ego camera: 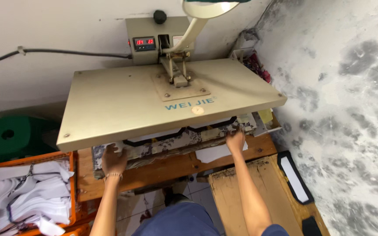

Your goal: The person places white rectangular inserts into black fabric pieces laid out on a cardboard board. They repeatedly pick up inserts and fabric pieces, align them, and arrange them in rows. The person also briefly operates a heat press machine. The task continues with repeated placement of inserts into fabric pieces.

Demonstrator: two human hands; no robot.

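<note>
We see a big beige metal heat press [171,100] with its flat top plate lifted a little. Under it sits the patterned grey-and-white lower pad [176,142] on a brown wooden bench [162,168] — that is where both hands are.

We think the pad is flat, wide and stiff, and likely heavy and hot near the plate. So the safe place to take it is the front edge, one hand near each end, away from the metal above.

The left hand [113,159] lies on the pad's left front corner, fingers spread flat and pressing down. The right hand [235,140] rests at the right front edge, fingers reaching under the top plate — we cannot tell if they pinch anything.

An orange plastic crate of white fabric pieces [36,192] sits to the left.
</note>
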